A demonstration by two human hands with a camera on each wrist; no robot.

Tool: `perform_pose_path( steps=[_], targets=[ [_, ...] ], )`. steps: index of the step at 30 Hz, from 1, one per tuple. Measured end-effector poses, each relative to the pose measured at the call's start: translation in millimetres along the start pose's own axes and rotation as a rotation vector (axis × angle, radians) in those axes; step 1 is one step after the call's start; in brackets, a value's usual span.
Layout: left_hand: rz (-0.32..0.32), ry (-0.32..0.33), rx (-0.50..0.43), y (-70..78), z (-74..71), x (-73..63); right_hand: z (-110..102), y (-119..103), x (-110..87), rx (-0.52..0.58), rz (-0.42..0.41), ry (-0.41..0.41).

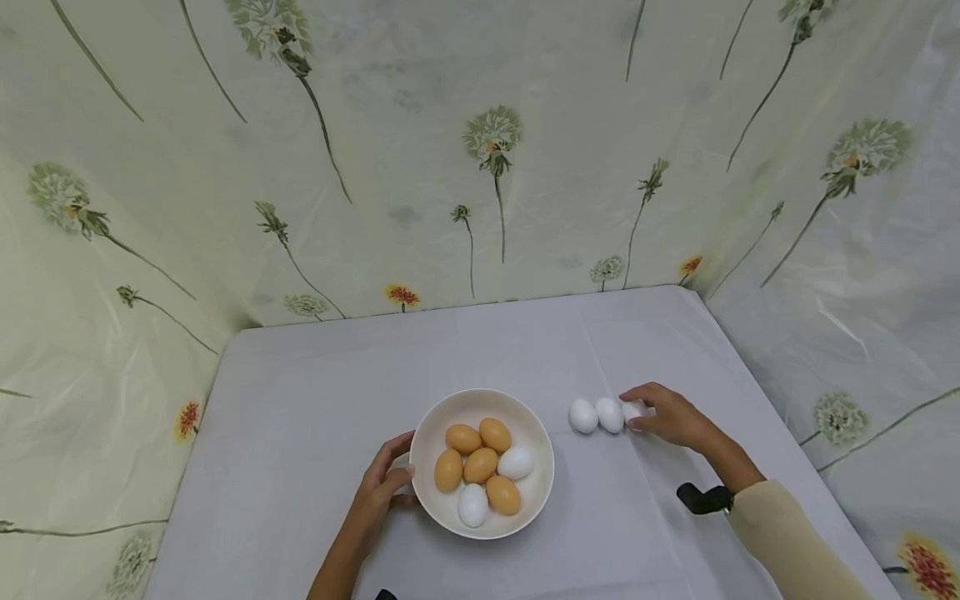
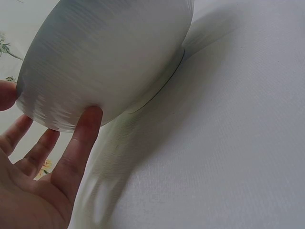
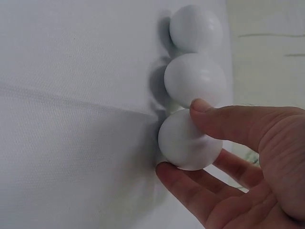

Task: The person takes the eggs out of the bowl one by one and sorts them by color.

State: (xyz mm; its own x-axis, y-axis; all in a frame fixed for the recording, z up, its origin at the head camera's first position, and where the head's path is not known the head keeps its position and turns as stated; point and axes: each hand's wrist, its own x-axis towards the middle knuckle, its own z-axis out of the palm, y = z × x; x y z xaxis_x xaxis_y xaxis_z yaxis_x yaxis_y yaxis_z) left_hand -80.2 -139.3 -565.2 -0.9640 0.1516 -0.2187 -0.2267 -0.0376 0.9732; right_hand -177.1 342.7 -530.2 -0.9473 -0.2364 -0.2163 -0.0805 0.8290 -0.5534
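Observation:
A white bowl (image 1: 542,500) stands on the table, with several brown eggs (image 1: 481,465) and two white eggs (image 1: 473,505) lying in it. My left hand (image 1: 384,487) holds the bowl's left side; in the left wrist view its fingers (image 2: 78,143) lie along the outer wall and the thumb is at the rim. To the right of the bowl, three white eggs sit in a row. My right hand (image 1: 671,418) grips the rightmost white egg (image 3: 188,143) between thumb and fingers. Beside it are the middle white egg (image 1: 610,415) and the left white egg (image 1: 582,416).
A pale cloth covers the table (image 1: 315,383). Hanging sheets (image 1: 420,167) with dandelion prints enclose its back and sides. A black strap piece (image 1: 703,498) shows at my right wrist, next to a beige sleeve (image 1: 787,542).

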Motion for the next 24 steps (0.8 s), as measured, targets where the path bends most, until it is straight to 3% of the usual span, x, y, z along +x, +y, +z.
perform_pose_path(
  steps=[15,24],
  targets=[
    [-0.003,-0.003,-0.016,-1.6,0.2,0.5,-6,1,-5.2,0.022,0.030,-0.041],
    [-0.006,-0.004,-0.015,-0.8,-0.6,0.6,-20,-6,-11.3,0.024,0.061,-0.064]
  ],
)
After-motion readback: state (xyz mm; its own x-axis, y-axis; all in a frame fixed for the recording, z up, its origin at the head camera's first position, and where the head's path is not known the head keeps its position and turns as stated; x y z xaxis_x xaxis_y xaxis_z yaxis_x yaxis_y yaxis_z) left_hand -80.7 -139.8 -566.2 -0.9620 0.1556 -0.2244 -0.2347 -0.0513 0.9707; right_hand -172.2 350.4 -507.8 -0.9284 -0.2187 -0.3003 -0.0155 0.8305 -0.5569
